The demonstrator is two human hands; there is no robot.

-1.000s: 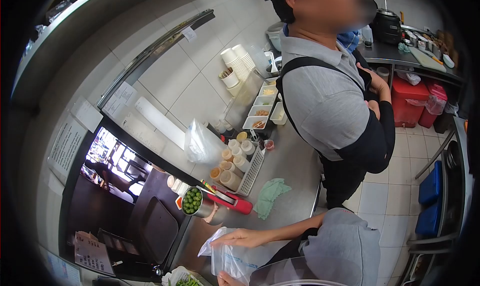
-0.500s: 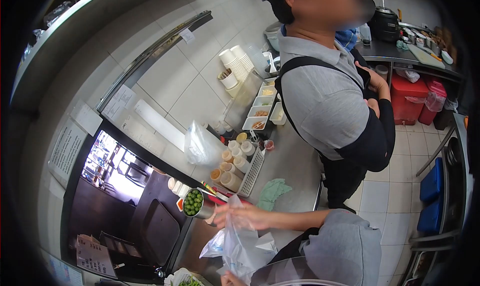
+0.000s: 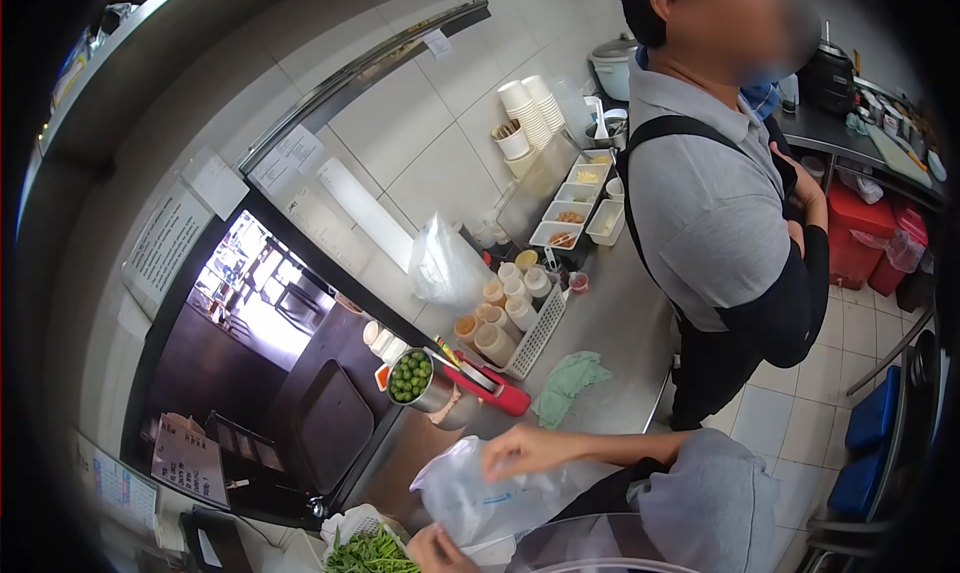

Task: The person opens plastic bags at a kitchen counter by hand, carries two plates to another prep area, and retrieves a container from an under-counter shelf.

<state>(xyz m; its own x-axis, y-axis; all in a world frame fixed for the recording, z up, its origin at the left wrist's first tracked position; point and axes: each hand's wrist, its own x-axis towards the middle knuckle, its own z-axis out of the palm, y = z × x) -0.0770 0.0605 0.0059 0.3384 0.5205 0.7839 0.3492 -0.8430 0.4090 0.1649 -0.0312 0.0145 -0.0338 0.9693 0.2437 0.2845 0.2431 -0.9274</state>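
A clear plastic bag [image 3: 500, 505] with faint blue print spreads over the near end of the steel counter. My right hand [image 3: 530, 451] is over its upper edge, fingers curled together on the plastic. At the bottom of the view, my left hand [image 3: 438, 550] pinches the bag's near edge; part of this hand is cut off by the frame. Just beyond the bag stands a metal container of green limes [image 3: 411, 377], with a red tape dispenser [image 3: 490, 383] beside it. Leafy greens [image 3: 370, 553] fill a white basket close to my left hand.
A green cloth [image 3: 570, 385] lies on the counter [image 3: 625, 343]. Behind it, squeeze bottles [image 3: 494, 345] stand in a white basket, near trays of toppings [image 3: 570, 218] and stacked cups [image 3: 530, 108]. A co-worker [image 3: 710, 183] stands at right, arms folded. A serving window [image 3: 255, 303] opens at left.
My right hand has come down from beside the lime container, and the raised bag now lies flatter. The view has shifted, bringing more of the greens and the tape dispenser into sight.
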